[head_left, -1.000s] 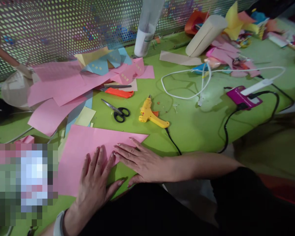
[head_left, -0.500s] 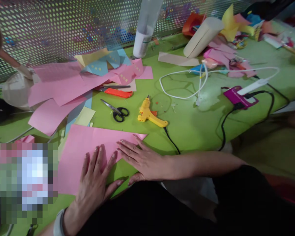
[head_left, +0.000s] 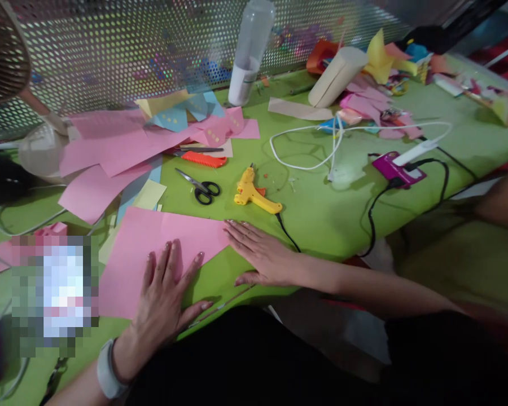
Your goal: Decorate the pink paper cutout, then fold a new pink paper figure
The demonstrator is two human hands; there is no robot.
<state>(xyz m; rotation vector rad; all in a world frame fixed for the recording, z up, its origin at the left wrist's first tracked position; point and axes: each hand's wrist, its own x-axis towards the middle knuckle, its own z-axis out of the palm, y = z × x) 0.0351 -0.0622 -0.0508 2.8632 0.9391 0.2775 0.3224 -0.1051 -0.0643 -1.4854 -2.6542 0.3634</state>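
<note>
A pink sheet of paper [head_left: 127, 265], its right side narrowing to a point, lies on the green tabletop. My left hand [head_left: 163, 287] rests on its lower part with the fingers spread. My right hand [head_left: 256, 248] lies flat over the pointed right end, fingers stretched out and the thumb apart. Just beyond the sheet are black-handled scissors [head_left: 204, 190] and a yellow hot glue gun [head_left: 256, 194] with a black cord. Behind the scissors sits an orange utility knife [head_left: 203, 159].
Pink paper pieces [head_left: 105, 141] are piled at the back left. A clear bottle [head_left: 249, 56] stands by the perforated metal screen. A cardboard tube [head_left: 336, 79], a white cable [head_left: 296, 166] and a purple power strip [head_left: 400, 169] lie to the right. At left is a pixelated bright area [head_left: 63, 293].
My right hand has slid right along the pink sheet to its pointed end. My left hand stays pressed on the sheet. The camera view has shifted slightly.
</note>
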